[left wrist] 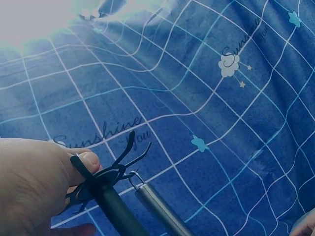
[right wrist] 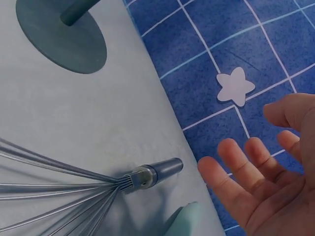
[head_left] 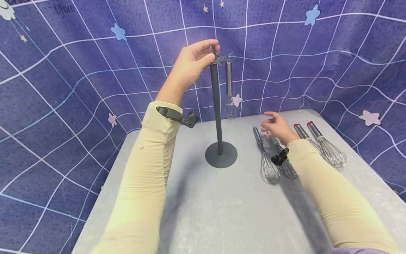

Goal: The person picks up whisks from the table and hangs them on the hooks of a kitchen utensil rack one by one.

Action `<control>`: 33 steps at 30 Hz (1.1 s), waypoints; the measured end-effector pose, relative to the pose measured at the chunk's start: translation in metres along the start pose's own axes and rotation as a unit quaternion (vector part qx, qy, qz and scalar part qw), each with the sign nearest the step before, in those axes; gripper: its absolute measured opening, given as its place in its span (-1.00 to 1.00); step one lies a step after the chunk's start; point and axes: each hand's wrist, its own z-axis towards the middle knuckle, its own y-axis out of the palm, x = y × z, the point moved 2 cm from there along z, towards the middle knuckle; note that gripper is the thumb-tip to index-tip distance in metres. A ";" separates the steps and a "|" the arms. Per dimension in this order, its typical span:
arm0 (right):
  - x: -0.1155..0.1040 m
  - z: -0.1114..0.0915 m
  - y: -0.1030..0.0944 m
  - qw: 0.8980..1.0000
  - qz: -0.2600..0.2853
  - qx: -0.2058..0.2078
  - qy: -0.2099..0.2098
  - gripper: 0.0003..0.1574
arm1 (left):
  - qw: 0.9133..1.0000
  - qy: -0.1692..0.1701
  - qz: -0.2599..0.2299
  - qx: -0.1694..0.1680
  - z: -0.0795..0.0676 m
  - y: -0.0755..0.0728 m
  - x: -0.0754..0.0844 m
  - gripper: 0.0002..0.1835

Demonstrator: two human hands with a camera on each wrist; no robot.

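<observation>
Sleeves: cream, covering both arms, nearest to head camera.
Wrist mounts: black, one strapped over each cuff.
Table: pale grey top, running back to the cloth.
Right hand: over right part of table, holding nothing, relaxed, with fingers spread apart and slightly bent; near two whisk handles, apart from both in right wrist view.
Mint-handled whisk: lying on table below right hand, partly covered by hand and mount; only handle end visible in right wrist view.
Grey-handled whisk: lying on table just left of the mint one, with handle pointing to the back edge and wires toward the near side.
Red-ended whisks: two, side by side on table, right of right hand; left one partly behind sleeve.
Stand: dark grey, upright, left of loose whisks; round base flat on table, thin pole, ring of hooks at top.
Left hand: gripping top of stand between thumb and fingers; exact finger contact partly hidden.
Hanging whisk: small, steel handle up, hung by its loop on a right-side hook, wires down, well above table.
Cloth: blue-purple, white grid lines, stars, behind everything.
</observation>
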 end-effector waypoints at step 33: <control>0.031 -0.009 0.003 0.993 -0.015 -0.061 0.102 -0.13 | 1.000 -0.011 0.002 0.008 0.000 0.000 -0.001 -0.57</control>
